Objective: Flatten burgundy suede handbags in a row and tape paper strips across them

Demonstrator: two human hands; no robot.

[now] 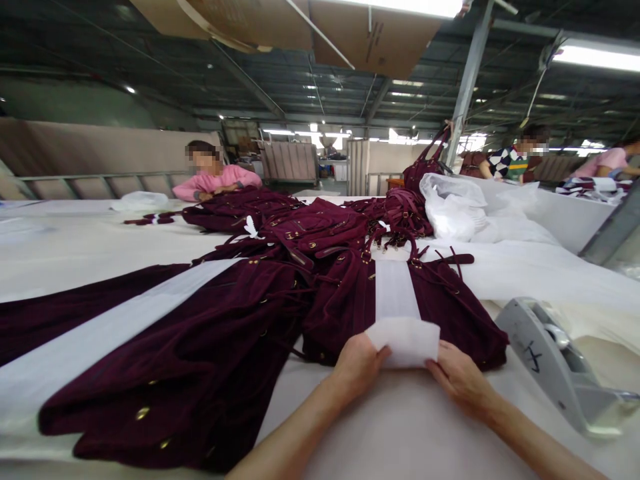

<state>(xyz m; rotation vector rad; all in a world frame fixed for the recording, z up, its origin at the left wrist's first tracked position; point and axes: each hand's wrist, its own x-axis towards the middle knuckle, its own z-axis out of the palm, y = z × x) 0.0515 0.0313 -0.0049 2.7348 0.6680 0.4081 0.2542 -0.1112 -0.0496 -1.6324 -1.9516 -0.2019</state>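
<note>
A maroon handbag (337, 303) lies on the table in front of me, its handles pointing away. Down its middle runs a white paper strip (397, 293), and the near end is folded up at the bag's bottom edge. My left hand (359, 363) pinches the left side of that folded end between thumb and fingers. On the opposite side my right hand (457, 373) grips the same end. Some fingers of both hands are hidden behind the paper. Left of this bag lies another maroon bag (175, 347) with a long white strip (120, 310) across it.
A grey tape dispenser (555, 360) stands at the right. More maroon bags (320, 223) are heaped toward the back, beside clear plastic bags (455, 207). A person in a pink top (220, 180) leans on the far side of the table; other people are at the far right.
</note>
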